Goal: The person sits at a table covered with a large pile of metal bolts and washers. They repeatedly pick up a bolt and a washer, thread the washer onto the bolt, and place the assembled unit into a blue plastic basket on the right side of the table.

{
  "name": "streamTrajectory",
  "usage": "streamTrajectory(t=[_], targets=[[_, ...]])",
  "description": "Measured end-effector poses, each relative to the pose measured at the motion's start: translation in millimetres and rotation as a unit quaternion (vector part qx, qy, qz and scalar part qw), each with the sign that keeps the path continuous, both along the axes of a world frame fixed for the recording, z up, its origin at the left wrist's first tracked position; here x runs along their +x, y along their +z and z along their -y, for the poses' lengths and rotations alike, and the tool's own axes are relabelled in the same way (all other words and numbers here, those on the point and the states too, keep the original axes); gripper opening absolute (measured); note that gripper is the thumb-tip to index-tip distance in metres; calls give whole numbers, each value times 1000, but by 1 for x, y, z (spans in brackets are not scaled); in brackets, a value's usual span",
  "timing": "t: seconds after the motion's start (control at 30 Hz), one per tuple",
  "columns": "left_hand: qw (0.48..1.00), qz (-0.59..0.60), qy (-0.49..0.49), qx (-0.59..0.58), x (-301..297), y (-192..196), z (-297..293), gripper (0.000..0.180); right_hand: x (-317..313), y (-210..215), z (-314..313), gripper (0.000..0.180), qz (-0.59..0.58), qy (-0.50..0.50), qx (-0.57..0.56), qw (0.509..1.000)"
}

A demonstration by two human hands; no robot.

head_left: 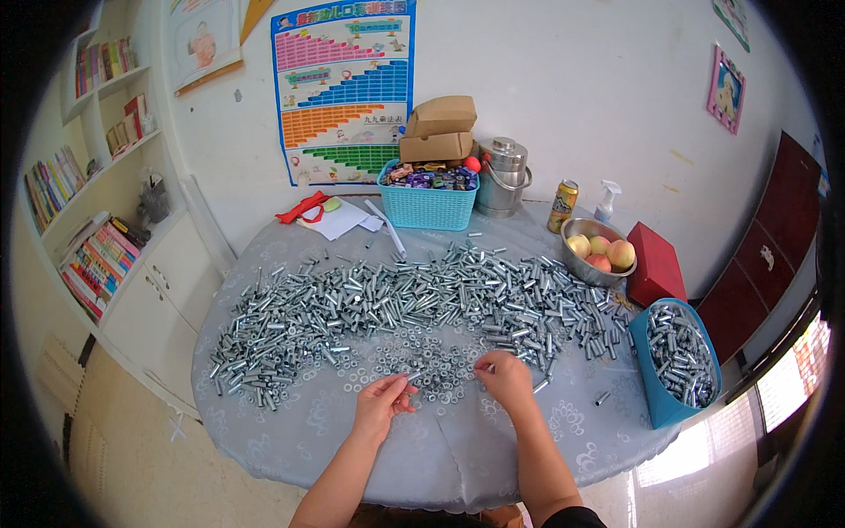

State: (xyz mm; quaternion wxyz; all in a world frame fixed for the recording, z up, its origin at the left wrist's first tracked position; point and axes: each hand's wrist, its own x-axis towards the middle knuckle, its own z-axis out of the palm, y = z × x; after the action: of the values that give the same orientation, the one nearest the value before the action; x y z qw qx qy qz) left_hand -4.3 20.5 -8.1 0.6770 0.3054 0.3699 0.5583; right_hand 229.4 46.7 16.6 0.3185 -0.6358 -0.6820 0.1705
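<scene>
A small metal piece is pinched in the left hand [385, 402], just above the washers [422, 363] scattered on the grey table [290, 431]. Washers are being picked at by the right hand [503, 377], fingertips pressed together, below the long heap of bolts [396, 304].

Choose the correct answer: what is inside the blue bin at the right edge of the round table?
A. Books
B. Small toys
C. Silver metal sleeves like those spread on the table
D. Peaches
C: the blue bin holds silver metal sleeves like those spread over the table; the peaches sit in a metal bowl.
</scene>
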Motion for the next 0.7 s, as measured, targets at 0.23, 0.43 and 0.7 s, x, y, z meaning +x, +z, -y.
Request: streamTrajectory(t=[0.23, 0.43, 0.7], targets=[[1000, -5, 1, -5, 1, 1, 0, 19, -6, 4, 5, 22, 44, 47, -107, 992], [1000, -14, -3, -10, 3, 4, 1, 19, -8, 1, 5, 20, 58, 51, -84, 993], [999, -24, -22, -24, 5, 4, 2, 20, -25, 13, 6, 9, -355, 125, -168, 911]])
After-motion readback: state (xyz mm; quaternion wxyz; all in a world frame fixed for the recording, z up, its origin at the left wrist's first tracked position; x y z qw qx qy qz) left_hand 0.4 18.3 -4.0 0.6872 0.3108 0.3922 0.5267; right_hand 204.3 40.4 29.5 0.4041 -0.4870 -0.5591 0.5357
